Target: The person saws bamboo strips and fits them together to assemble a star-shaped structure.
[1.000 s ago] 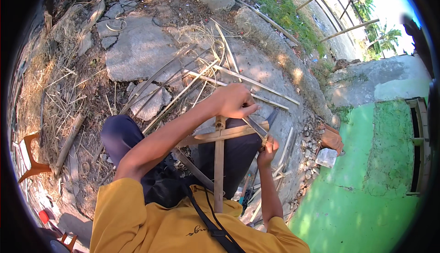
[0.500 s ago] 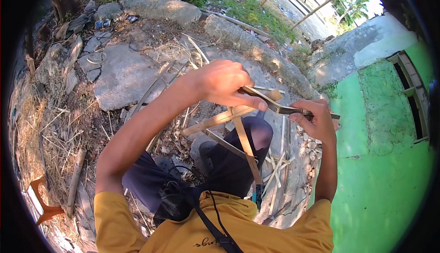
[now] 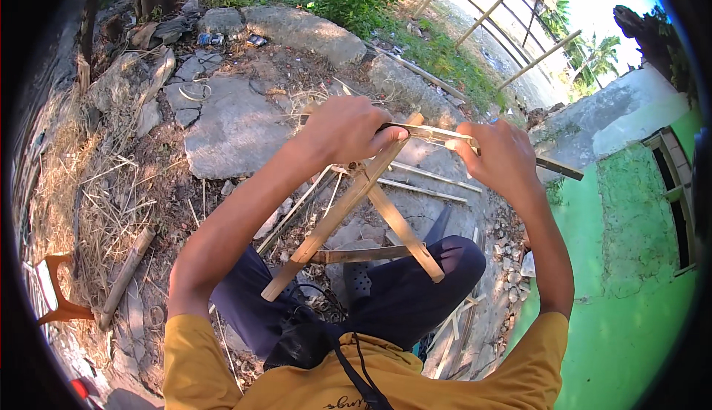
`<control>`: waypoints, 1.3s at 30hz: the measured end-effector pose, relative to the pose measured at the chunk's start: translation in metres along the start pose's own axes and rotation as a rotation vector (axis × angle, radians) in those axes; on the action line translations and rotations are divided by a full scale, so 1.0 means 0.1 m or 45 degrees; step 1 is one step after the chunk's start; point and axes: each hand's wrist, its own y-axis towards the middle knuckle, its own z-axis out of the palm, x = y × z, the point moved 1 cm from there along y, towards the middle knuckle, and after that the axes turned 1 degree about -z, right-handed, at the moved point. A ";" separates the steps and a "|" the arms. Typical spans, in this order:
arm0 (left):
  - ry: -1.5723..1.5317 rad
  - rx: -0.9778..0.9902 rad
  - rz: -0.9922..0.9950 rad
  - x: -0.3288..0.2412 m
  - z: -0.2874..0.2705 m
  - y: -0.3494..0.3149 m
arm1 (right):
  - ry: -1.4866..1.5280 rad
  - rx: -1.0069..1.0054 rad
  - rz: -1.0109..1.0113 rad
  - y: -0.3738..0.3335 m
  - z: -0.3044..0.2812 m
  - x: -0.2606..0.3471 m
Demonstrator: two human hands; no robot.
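Observation:
Both my hands are closed on a bamboo strip [image 3: 430,134] held up in front of me. My left hand [image 3: 343,132] pinches it with the thumb along its near end. My right hand [image 3: 506,159] grips it further right, and a dark end sticks out past the fingers. Below hangs a frame of bamboo slats: a long slat [image 3: 324,230] crosses a shorter slat [image 3: 406,232] near the top, and a thin crosspiece [image 3: 363,255] runs between them low down. How the held strip joins the frame is hidden by my left hand.
My bent knees [image 3: 452,265] are right under the frame. Loose bamboo strips [image 3: 426,181] lie on broken concrete [image 3: 233,128]. A green wall [image 3: 630,321] stands close on the right. Dry straw [image 3: 89,187], a short pole [image 3: 127,276] and an orange plastic piece [image 3: 58,291] are at left.
The slat frame has swung round, so its crossed slats now spread wider toward me. My right hand has risen along with its end of the strip. The view has shifted slightly.

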 end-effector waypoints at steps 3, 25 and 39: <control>0.124 -0.029 -0.069 0.10 -0.08 0.02 | -0.149 -0.084 0.076 0.11 0.08 0.13; 0.281 0.135 0.196 0.23 0.36 0.44 | 0.812 -0.459 0.320 -0.38 1.31 -0.21; 0.073 -0.358 0.361 -0.06 0.95 0.40 | 0.597 -0.153 0.453 -0.69 1.24 -0.44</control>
